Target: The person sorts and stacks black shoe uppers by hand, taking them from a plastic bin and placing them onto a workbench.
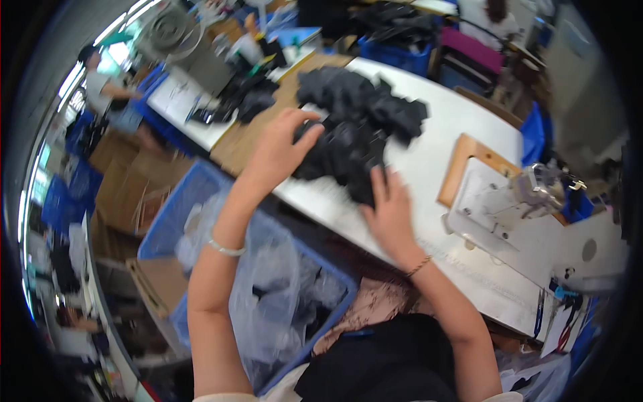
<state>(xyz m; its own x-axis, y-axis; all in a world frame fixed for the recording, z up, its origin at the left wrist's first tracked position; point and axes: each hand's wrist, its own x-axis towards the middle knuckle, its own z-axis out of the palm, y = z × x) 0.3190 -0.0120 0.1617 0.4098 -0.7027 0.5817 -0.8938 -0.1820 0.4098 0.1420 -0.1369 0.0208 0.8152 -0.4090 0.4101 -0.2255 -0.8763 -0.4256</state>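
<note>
A heap of crumpled black cloth pieces lies on the white worktable. My left hand is at the heap's left side, thumb and fingers curved but spread apart, with the thumb over the dark cloth. On the near right edge of the heap is my right hand, its fingers stretched out and slightly blurred. Both hands are against the cloth or very close to it; exact contact is hard to see. Neither hand visibly grips a piece.
A sewing machine stands on the table's right, with scissors near it. Below the table at left sits a blue bin with clear plastic bags. Cardboard lies farther left. Two other people are in the background.
</note>
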